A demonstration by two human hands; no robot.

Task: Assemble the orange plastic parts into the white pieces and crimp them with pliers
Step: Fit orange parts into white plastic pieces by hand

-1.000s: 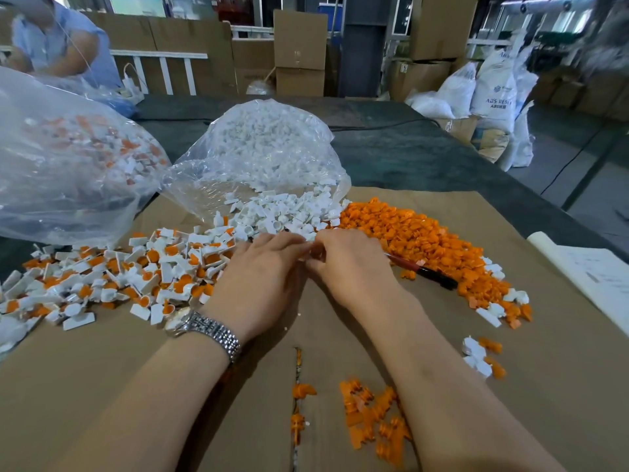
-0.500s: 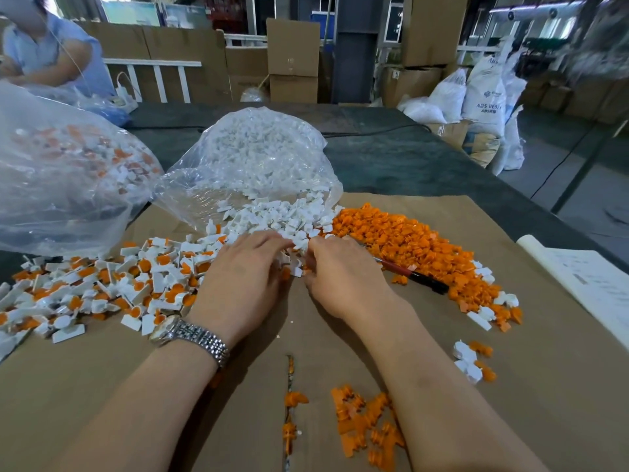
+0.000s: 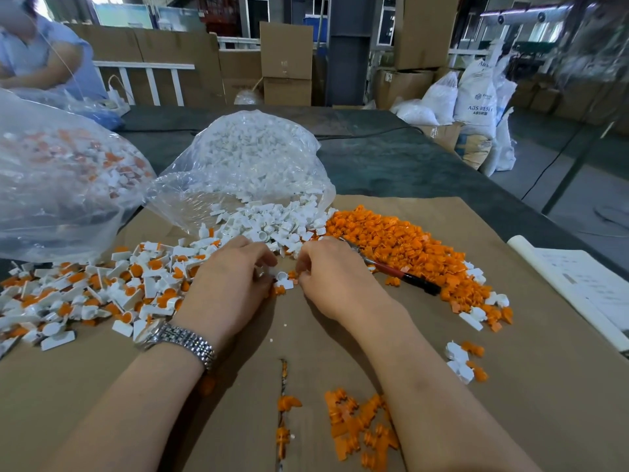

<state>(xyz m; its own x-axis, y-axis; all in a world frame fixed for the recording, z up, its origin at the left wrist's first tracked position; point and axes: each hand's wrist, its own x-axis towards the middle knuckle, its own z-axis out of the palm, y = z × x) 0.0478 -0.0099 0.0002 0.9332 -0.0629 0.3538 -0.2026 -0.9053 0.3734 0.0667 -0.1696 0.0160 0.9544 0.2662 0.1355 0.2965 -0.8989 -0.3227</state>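
Observation:
My left hand (image 3: 231,281) and my right hand (image 3: 335,281) meet at the middle of the cardboard sheet (image 3: 531,386). Between their fingertips is a small white piece (image 3: 282,276), with an orange part (image 3: 292,274) at its right side. My left fingers curl on the white piece; my right fingers pinch the orange part. Loose white pieces (image 3: 272,223) lie just beyond the hands. A heap of orange parts (image 3: 401,247) spreads to the right. Pliers (image 3: 401,272) with red and black handles lie on that heap. Assembled white-and-orange pieces (image 3: 102,287) are piled at the left.
A clear bag of white pieces (image 3: 252,158) lies open behind the hands; a second bag (image 3: 61,178) with mixed pieces sits far left. More orange parts (image 3: 360,427) lie near my right forearm. Papers (image 3: 585,287) rest at the right edge. A person (image 3: 44,59) sits beyond.
My hands drew slightly apart and toward me, and the white piece with the orange part now shows between my fingertips. The piles and pliers stayed put.

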